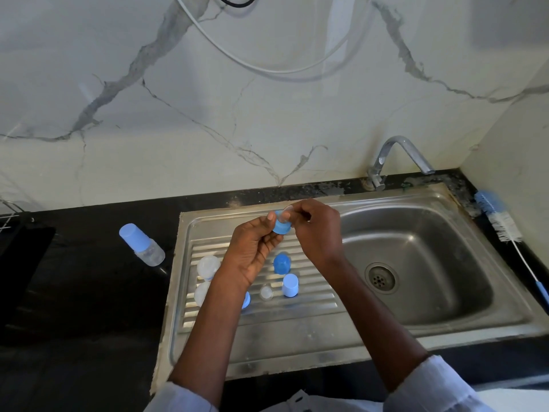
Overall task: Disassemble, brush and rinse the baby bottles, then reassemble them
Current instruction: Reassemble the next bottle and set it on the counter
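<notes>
My left hand (pixel 252 251) holds a blue screw ring (pixel 280 226) above the steel drainboard (pixel 208 331). My right hand (pixel 315 230) pinches a clear teat (pixel 288 210) sitting in the top of that ring. On the drainboard lie a darker blue cap (pixel 281 263), a pale blue cap (pixel 290 285), a clear teat (pixel 266 293), two clear bottle bodies (pixel 207 266) and another blue ring (pixel 246 300), partly hidden by my left forearm. A whole bottle with a pale blue cap (pixel 142 244) lies on the black counter to the left.
The sink basin (pixel 416 263) with its drain is to the right, and the tap (pixel 398 157) stands behind it, no water running. A bottle brush (pixel 502 221) lies along the sink's right edge. A dark rack sits at the far left of the counter.
</notes>
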The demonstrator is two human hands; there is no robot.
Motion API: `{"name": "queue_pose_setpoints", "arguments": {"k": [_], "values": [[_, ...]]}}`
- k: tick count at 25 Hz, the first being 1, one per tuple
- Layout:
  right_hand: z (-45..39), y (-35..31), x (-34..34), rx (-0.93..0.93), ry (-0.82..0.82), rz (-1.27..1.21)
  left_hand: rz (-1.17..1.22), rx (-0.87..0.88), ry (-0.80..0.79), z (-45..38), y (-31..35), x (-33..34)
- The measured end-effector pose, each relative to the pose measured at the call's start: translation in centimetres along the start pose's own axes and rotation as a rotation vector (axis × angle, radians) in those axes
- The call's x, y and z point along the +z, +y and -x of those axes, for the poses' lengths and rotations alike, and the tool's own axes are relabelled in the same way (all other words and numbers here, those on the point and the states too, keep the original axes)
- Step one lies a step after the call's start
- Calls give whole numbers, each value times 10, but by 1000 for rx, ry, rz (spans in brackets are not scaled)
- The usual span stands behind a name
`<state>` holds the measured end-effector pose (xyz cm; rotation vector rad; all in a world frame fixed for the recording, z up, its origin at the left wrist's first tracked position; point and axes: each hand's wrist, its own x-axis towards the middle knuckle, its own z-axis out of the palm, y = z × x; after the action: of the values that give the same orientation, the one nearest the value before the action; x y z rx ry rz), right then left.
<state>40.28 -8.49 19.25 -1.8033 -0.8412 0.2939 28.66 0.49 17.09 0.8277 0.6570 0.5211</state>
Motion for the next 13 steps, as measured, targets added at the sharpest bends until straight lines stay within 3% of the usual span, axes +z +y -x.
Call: {"name": "queue_pose_setpoints", "arguments": {"k": [4, 8, 13], "values": [[-2, -1, -4, 153, -40, -126, -1, 0, 3, 2, -1, 1], [2, -1, -4, 205, -3, -62, -133, 115, 44, 8, -8, 8], [3, 5, -7, 255, -90, -134, -247, 176, 149, 10, -19, 10]]}}
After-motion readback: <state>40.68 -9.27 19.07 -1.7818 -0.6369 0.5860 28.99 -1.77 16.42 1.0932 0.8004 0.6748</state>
